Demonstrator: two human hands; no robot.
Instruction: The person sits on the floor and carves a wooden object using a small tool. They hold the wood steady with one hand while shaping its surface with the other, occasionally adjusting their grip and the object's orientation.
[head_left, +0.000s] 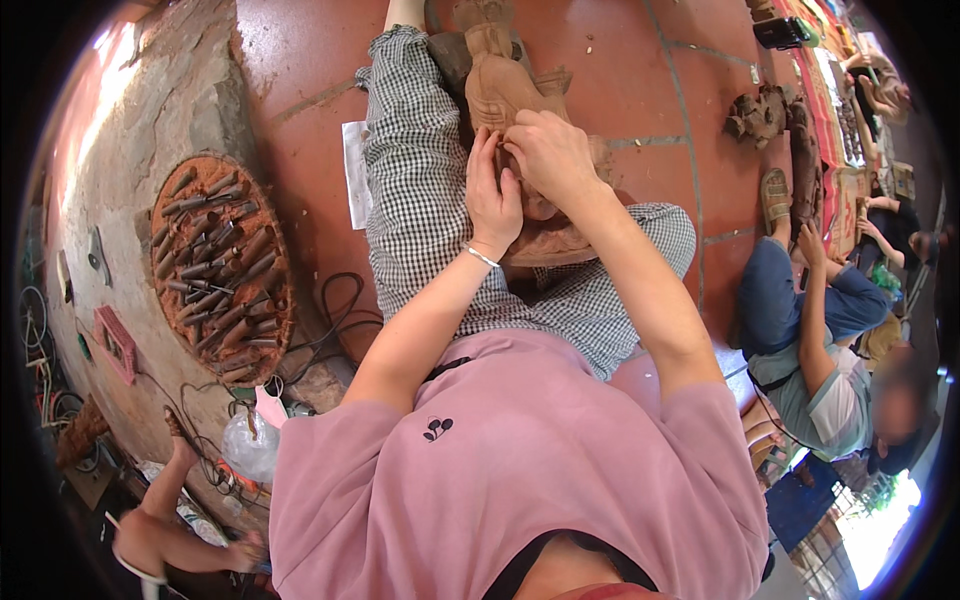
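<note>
Seated on the red tile floor [640, 90], legs out, the person is working a wooden carving [505, 90] that is lying along the lap, its far end reaching past the knees toward the top edge. Left hand [492, 195] is pressing flat against the carving's near left side, fingers extended and together, not clenched. Right hand [552, 155] is curling over the top from the right, fingers bent down onto the wood; whether they are pinching a tool cannot be told. Round tray of chisels [220, 265] is sitting well apart to the left, cables [335, 320] between. Another person [815, 340] is crouching near on the right, narrowing room there.
</note>
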